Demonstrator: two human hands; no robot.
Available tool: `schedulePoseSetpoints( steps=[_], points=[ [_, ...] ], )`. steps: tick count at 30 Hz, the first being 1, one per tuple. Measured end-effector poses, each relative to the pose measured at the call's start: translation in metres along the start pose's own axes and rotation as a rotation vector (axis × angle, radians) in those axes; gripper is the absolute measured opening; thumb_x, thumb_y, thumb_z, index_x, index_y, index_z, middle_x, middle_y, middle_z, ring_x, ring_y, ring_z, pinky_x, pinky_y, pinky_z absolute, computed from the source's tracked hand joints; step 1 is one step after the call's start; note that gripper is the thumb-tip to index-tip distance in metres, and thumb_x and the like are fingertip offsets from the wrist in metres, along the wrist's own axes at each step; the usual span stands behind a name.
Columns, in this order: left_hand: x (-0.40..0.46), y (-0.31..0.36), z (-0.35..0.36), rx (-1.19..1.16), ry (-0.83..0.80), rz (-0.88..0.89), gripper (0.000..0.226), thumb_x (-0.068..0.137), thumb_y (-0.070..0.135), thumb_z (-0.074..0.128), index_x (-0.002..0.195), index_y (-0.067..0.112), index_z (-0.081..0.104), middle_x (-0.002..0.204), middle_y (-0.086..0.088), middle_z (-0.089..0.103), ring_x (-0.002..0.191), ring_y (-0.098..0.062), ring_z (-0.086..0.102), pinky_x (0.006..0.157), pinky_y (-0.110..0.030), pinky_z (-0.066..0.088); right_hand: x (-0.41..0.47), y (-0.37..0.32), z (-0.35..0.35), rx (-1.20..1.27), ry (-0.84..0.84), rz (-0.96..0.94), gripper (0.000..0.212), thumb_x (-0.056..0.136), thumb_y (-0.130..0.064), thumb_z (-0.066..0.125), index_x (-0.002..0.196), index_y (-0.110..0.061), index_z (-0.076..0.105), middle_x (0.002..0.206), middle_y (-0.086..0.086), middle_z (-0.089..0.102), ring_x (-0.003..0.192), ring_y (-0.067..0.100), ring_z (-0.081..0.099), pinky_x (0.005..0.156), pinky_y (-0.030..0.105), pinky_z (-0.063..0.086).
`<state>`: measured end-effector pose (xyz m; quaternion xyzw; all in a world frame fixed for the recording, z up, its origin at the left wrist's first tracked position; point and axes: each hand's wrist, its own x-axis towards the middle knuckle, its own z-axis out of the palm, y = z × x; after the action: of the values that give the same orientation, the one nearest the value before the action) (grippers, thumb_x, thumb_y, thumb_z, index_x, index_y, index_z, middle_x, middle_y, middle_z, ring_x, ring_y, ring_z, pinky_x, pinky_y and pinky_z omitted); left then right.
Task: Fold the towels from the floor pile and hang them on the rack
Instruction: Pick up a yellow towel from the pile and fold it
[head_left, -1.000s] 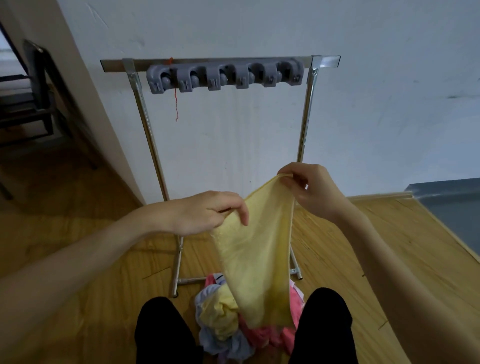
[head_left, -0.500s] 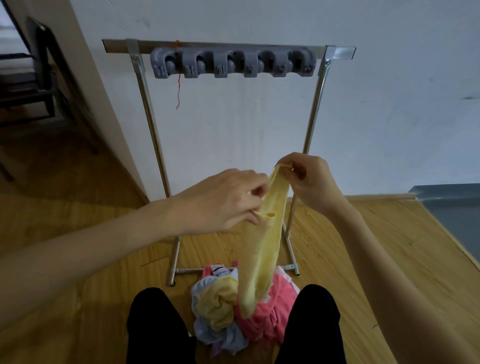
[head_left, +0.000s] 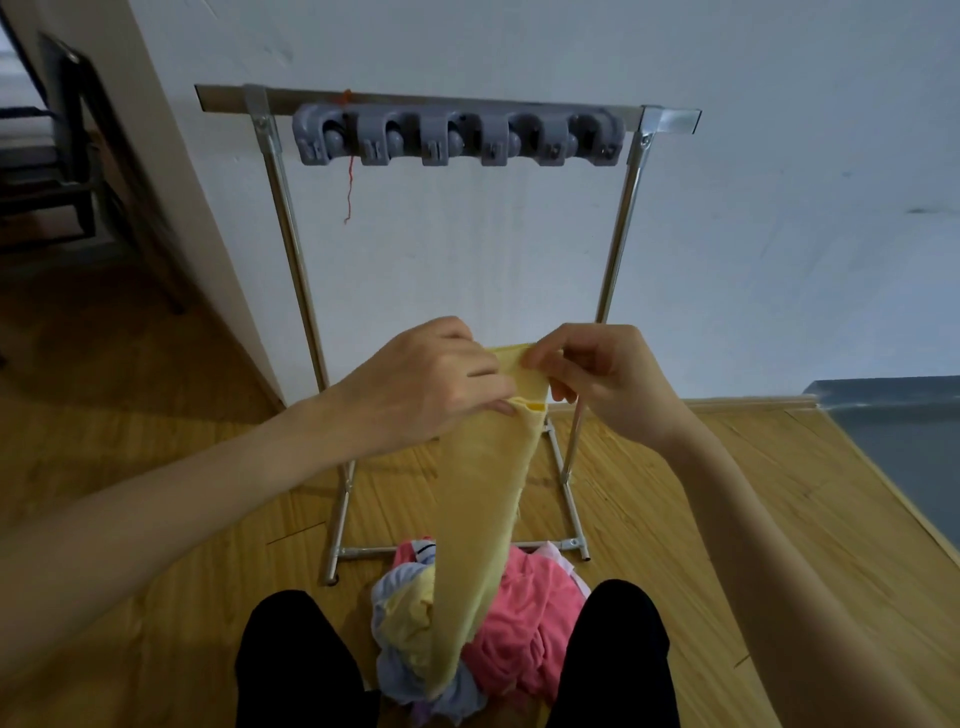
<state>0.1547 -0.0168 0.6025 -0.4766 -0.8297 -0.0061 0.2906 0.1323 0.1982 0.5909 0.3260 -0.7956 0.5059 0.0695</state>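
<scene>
Left hand (head_left: 431, 387) pinching top edge of yellow towel (head_left: 483, 499), fingers curled round the left corner, in front of rack (head_left: 618, 249) and below its clip bar. Right hand (head_left: 602, 384) just right of it, pinching the same top edge; both grips closed on cloth, corners brought nearly together. Towel hanging lengthwise as a narrow strip, lower end down on the floor pile (head_left: 519, 634) by the rack's base, between the 2 black-clad knees.

Step in hand, likely: halving the towel, edges meeting. To do well: match the 2 corners flush before passing to 1 hand, lift until the tail clears the pile so nothing snags, shake once to drop wrinkles. Then feed the folded top into 1 of the grey clips (head_left: 457, 137), none holding a towel yet.
</scene>
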Motion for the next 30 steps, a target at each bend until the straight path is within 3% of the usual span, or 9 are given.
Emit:
schedulePoseSetpoints(
  steps=[6, 9, 13, 18, 21, 23, 26, 30],
  points=[
    [0.002, 0.0, -0.001, 0.036, 0.11, -0.134, 0.033, 0.096, 0.032, 0.048, 0.089, 0.009, 0.07, 0.072, -0.004, 0.068, 0.058, -0.021, 0.058, 0.061, -0.033, 0.044, -0.001, -0.006, -0.002, 0.161, -0.011, 0.034, 0.023, 0.087, 0.015, 0.054, 0.097, 0.003, 0.071, 0.081, 0.023, 0.069, 0.067, 0.022, 0.066, 0.067, 0.028, 0.055],
    [0.003, 0.001, 0.001, -0.003, 0.118, -0.244, 0.037, 0.098, 0.036, 0.044, 0.091, 0.011, 0.07, 0.071, -0.003, 0.068, 0.055, -0.022, 0.056, 0.057, -0.036, 0.044, -0.005, -0.011, 0.0, 0.217, -0.057, 0.067, 0.031, 0.079, 0.016, 0.051, 0.102, 0.003, 0.069, 0.087, 0.021, 0.07, 0.076, 0.026, 0.068, 0.073, 0.03, 0.056],
    [0.002, 0.002, 0.0, -0.013, 0.085, -0.358, 0.041, 0.098, 0.041, 0.04, 0.088, 0.014, 0.068, 0.066, 0.001, 0.063, 0.05, -0.022, 0.049, 0.051, -0.037, 0.044, -0.006, -0.012, 0.005, 0.185, -0.071, 0.036, 0.018, 0.084, 0.001, 0.065, 0.101, -0.003, 0.07, 0.091, 0.017, 0.07, 0.084, 0.033, 0.067, 0.081, 0.042, 0.057],
    [-0.001, 0.007, -0.004, -0.003, 0.087, -0.348, 0.039, 0.096, 0.04, 0.043, 0.081, 0.013, 0.068, 0.06, 0.002, 0.059, 0.048, -0.018, 0.05, 0.05, -0.033, 0.043, -0.001, -0.009, 0.008, 0.113, -0.058, 0.014, 0.01, 0.089, -0.004, 0.063, 0.095, 0.001, 0.068, 0.083, 0.015, 0.069, 0.076, 0.025, 0.068, 0.073, 0.038, 0.057],
    [-0.006, 0.006, -0.008, -0.027, 0.08, -0.281, 0.033, 0.095, 0.036, 0.049, 0.082, 0.013, 0.068, 0.071, 0.001, 0.064, 0.061, -0.016, 0.057, 0.06, -0.03, 0.045, 0.0, -0.008, 0.003, 0.108, -0.078, 0.009, 0.006, 0.088, -0.002, 0.062, 0.089, 0.0, 0.068, 0.083, 0.014, 0.068, 0.077, 0.024, 0.066, 0.074, 0.035, 0.055],
    [-0.012, 0.005, -0.012, -0.047, 0.077, -0.236, 0.025, 0.092, 0.034, 0.057, 0.086, 0.013, 0.068, 0.092, -0.003, 0.065, 0.083, -0.016, 0.058, 0.074, -0.03, 0.048, 0.001, -0.008, -0.002, 0.138, -0.083, 0.002, 0.007, 0.086, -0.004, 0.061, 0.086, -0.006, 0.068, 0.084, 0.014, 0.068, 0.081, 0.031, 0.065, 0.077, 0.039, 0.054],
    [-0.021, 0.002, -0.016, -0.041, 0.031, -0.267, 0.026, 0.089, 0.04, 0.059, 0.087, 0.015, 0.068, 0.124, -0.009, 0.053, 0.118, -0.02, 0.045, 0.097, -0.035, 0.041, 0.003, -0.01, -0.009, 0.169, -0.106, -0.009, 0.01, 0.085, -0.002, 0.06, 0.084, -0.008, 0.068, 0.086, 0.016, 0.067, 0.082, 0.033, 0.064, 0.078, 0.041, 0.053],
    [-0.024, -0.012, -0.019, -0.068, 0.011, -0.288, 0.031, 0.095, 0.04, 0.049, 0.096, 0.015, 0.068, 0.126, -0.007, 0.055, 0.121, -0.019, 0.046, 0.099, -0.037, 0.04, 0.004, -0.012, -0.011, 0.154, -0.108, 0.008, 0.009, 0.086, -0.005, 0.061, 0.083, -0.009, 0.068, 0.084, 0.009, 0.067, 0.08, 0.022, 0.064, 0.077, 0.032, 0.051]
  ],
)
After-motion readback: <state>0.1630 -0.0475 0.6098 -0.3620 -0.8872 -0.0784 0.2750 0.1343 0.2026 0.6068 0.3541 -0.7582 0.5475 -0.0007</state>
